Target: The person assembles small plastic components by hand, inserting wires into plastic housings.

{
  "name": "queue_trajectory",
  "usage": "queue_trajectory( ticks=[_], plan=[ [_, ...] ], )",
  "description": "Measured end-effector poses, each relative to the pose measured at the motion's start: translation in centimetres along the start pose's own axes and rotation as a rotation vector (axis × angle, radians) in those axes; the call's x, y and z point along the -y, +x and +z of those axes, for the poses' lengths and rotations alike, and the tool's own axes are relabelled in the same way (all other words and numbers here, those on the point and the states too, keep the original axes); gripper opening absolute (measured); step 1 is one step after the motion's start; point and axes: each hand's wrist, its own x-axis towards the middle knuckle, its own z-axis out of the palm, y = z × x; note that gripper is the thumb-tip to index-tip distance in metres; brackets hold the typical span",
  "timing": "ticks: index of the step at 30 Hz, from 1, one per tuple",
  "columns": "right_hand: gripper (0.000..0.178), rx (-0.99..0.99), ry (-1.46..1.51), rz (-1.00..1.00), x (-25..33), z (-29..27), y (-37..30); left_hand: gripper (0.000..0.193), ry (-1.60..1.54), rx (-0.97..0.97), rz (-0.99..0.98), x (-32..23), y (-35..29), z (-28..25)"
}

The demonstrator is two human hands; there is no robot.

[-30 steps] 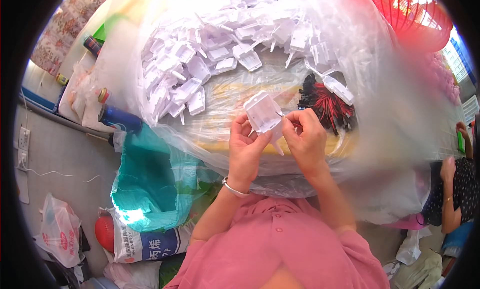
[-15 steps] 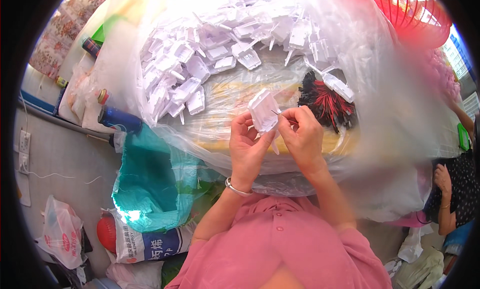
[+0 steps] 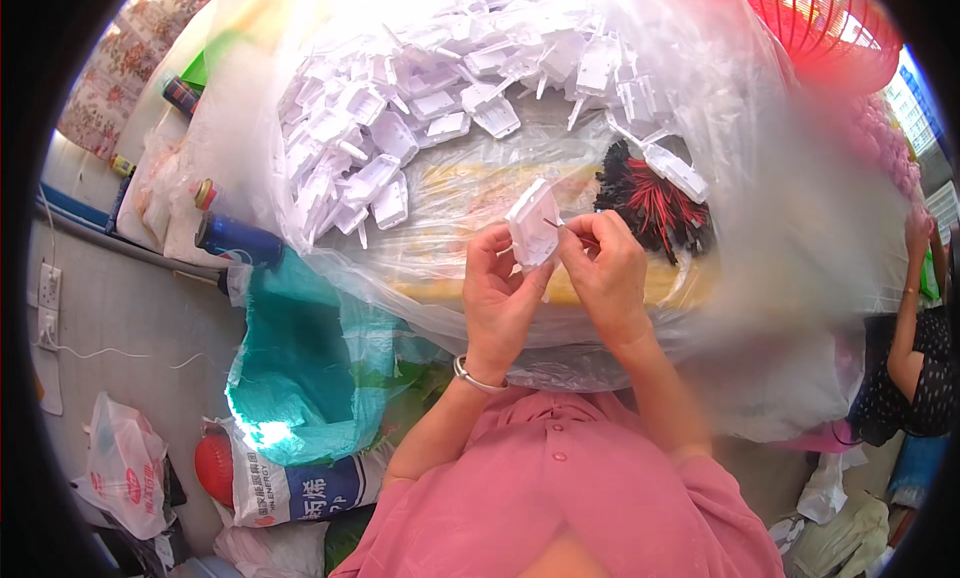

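white plastic part (image 3: pixel 534 240) sits up between both hands | left hand's (image 3: pixel 502 290) grip is on its lower edge, right hand (image 3: pixel 607 268) pinches a skinny dark bit (image 3: pixel 551 222) | clear plastic (image 3: pixel 385 290) carries a messy white heap (image 3: pixel 430 103) plus red-black bundle (image 3: pixel 655 203)

Taking the one teal bag (image 3: pixel 365 368) as landmark, we count to its right two hands, the left hand (image 3: pixel 498 293) and the right hand (image 3: pixel 610 278), with one white piece (image 3: pixel 536 235) and one thin dark piece (image 3: pixel 551 222) at them, one bracelet (image 3: pixel 472 377) and one bunch of strands (image 3: pixel 655 200). In the pile (image 3: pixel 437 104) above and right of the bag, we see dozens of white pieces, but they overlap, so we cannot give the exact number. Left of the bag we count two wall sockets (image 3: pixel 48 328), just above it one blue cylinder (image 3: pixel 240 238), and below it one printed sack (image 3: pixel 310 488).
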Motion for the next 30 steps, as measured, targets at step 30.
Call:
queue_trajectory(
  ticks=[30],
  plan=[
    [0.008,0.133,-0.091,0.049,0.4,-1.1,0.0,0.047,0.074,0.064,0.037,0.7,-0.4,-0.1]
  ],
)
